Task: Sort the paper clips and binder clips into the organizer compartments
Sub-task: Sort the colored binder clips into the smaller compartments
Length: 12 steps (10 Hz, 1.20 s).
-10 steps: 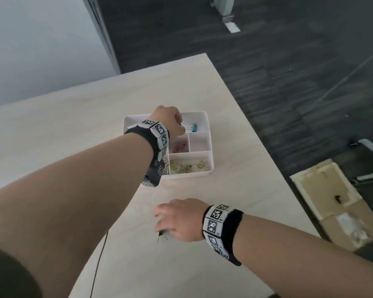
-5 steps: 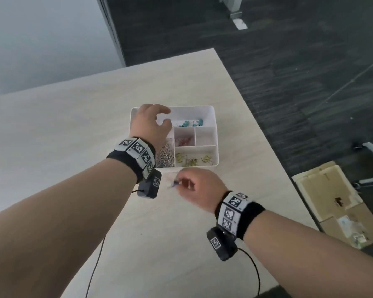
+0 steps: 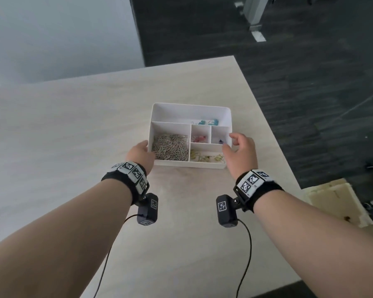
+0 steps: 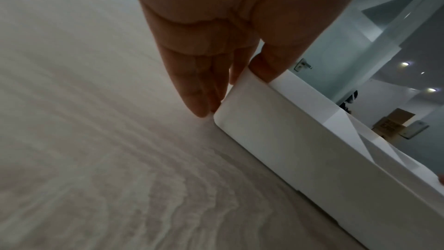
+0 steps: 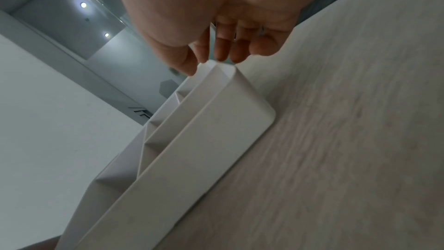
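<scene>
The white organizer (image 3: pixel 191 108) sits on the pale wooden table (image 3: pixel 73 130). Silver paper clips (image 3: pixel 169 147) fill its big left compartment. Teal binder clips (image 3: pixel 207 122) lie in the far strip, red clips (image 3: pixel 199 138) in the small middle cell, one blue clip (image 3: pixel 221 141) in the small right cell, and yellow-green clips (image 3: pixel 207 157) in the near strip. My left hand (image 3: pixel 141 150) holds the organizer's left wall (image 4: pixel 276 121), thumb on the rim and fingers flat outside. My right hand (image 3: pixel 230 144) hovers open and empty over the right wall (image 5: pixel 216 121).
The table's right edge (image 3: pixel 267 130) runs close beside the organizer, with dark carpet beyond. A piece of cardboard (image 3: pixel 336 203) lies on the floor at the right. Wrist camera cables (image 3: pixel 246 244) trail over the near table.
My left hand has drawn back from the far compartment to the organizer's left wall. My right hand has come up from the near table to the right wall, and it no longer holds the clip.
</scene>
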Motion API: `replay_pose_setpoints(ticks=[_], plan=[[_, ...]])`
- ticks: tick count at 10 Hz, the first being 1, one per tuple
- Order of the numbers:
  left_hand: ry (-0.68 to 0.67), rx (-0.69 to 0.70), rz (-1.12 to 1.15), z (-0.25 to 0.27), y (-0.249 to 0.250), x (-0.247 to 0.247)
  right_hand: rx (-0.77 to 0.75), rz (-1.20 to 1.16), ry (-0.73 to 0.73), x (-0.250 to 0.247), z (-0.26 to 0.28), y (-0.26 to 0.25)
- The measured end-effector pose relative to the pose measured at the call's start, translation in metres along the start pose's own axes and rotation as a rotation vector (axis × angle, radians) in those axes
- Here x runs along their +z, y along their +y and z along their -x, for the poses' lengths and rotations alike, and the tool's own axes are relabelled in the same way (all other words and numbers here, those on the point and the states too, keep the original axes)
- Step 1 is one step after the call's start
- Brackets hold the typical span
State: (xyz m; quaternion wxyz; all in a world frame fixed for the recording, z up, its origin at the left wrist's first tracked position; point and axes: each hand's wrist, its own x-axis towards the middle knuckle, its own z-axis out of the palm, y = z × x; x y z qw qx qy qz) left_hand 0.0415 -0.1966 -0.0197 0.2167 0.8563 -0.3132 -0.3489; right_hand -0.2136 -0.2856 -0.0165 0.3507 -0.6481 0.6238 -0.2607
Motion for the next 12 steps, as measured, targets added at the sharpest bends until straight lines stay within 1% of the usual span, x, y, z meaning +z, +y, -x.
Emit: replay_pose_setpoints(ticks=[1, 2, 3, 4, 6, 7, 8, 9, 10, 11, 12], plan=[[0.010, -0.001, 0.025, 0.007, -0.001, 0.000, 0.045, -0.050, -0.034, 0.005, 0.012, 0.004], [0.001, -0.006, 0.040, 0.017, -0.004, -0.001, 0.126, -0.110, -0.100, 0.004, 0.019, -0.002], [0.007, -0.035, 0.010, 0.028, -0.019, -0.003, 0.206, -0.049, -0.262, 0.006, 0.025, -0.003], [0.020, -0.096, 0.005, 0.044, -0.041, -0.014, 0.200, 0.001, -0.371, 0.014, 0.032, -0.010], [0.092, -0.246, 0.026, 0.073, -0.100, -0.054, 0.090, 0.079, -0.565, 0.051, 0.061, -0.044], [0.127, -0.283, 0.028, 0.086, -0.133, -0.074, 0.054, 0.103, -0.646, 0.074, 0.080, -0.056], [0.167, -0.303, 0.036, 0.096, -0.158, -0.089, 0.040, 0.124, -0.693, 0.091, 0.099, -0.064], [0.146, -0.299, 0.049, 0.102, -0.175, -0.097, 0.051, 0.148, -0.722, 0.100, 0.110, -0.068], [0.089, -0.261, 0.057, 0.104, -0.178, -0.106, 0.090, 0.164, -0.741, 0.096, 0.114, -0.079], [0.072, -0.191, 0.072, 0.103, -0.177, -0.122, 0.072, 0.171, -0.671, 0.084, 0.114, -0.099], [0.154, -0.079, 0.154, 0.104, -0.164, -0.148, 0.012, 0.124, -0.500, 0.075, 0.115, -0.134]])
